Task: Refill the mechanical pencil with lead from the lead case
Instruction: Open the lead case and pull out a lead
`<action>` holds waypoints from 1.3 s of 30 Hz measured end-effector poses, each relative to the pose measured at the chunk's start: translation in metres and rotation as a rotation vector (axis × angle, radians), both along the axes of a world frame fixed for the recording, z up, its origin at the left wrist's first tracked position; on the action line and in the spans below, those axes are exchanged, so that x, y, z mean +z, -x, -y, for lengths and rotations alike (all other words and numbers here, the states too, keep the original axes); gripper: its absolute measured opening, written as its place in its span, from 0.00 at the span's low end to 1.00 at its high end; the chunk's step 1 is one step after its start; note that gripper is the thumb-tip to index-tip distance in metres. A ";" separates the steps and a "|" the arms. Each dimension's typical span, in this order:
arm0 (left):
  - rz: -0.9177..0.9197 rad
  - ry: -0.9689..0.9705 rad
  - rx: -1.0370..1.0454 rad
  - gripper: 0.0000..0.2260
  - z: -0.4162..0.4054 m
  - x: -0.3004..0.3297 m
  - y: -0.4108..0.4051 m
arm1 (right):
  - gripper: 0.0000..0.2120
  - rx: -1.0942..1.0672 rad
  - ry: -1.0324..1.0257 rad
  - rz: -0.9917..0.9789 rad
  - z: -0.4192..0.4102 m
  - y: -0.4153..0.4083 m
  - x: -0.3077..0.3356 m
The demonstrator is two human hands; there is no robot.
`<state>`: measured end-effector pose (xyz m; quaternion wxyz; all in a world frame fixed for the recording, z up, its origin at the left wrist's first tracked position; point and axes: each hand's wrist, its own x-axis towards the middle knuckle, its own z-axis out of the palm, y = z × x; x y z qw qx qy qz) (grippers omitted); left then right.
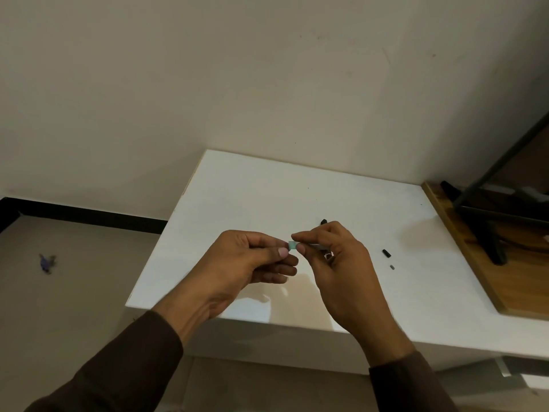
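L hand (252, 260) + R hand (332, 254) | both grips pinched on green lead case (292, 245) | above table (326, 197)

pencil (323, 222) mostly hidden behind right hand (338, 263), tiny grey piece (392, 267) unidentifiable

Two bare hands, left hand (237, 263), right hand (341, 269), dark brown long sleeves (118, 367) to the wrists

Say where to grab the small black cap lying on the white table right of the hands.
Pinch the black cap across its narrow width, from above. It lies flat on the white table, long axis running diagonally, so fingertips should close on its long sides. Clear table surrounds it; only a tiny grey piece sits just nearer, apart from it.
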<state>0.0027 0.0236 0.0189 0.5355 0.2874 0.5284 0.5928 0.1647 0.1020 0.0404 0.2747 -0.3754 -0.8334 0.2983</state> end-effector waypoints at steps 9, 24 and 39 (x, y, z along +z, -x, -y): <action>0.018 0.004 -0.095 0.11 0.001 0.000 -0.001 | 0.10 0.050 -0.109 0.115 -0.001 -0.002 0.002; 0.010 0.008 -0.068 0.07 0.002 0.002 -0.002 | 0.10 0.057 -0.103 0.111 -0.002 -0.004 0.004; -0.014 -0.046 0.017 0.13 0.005 0.010 0.006 | 0.06 -0.007 0.028 -0.100 -0.003 -0.007 0.002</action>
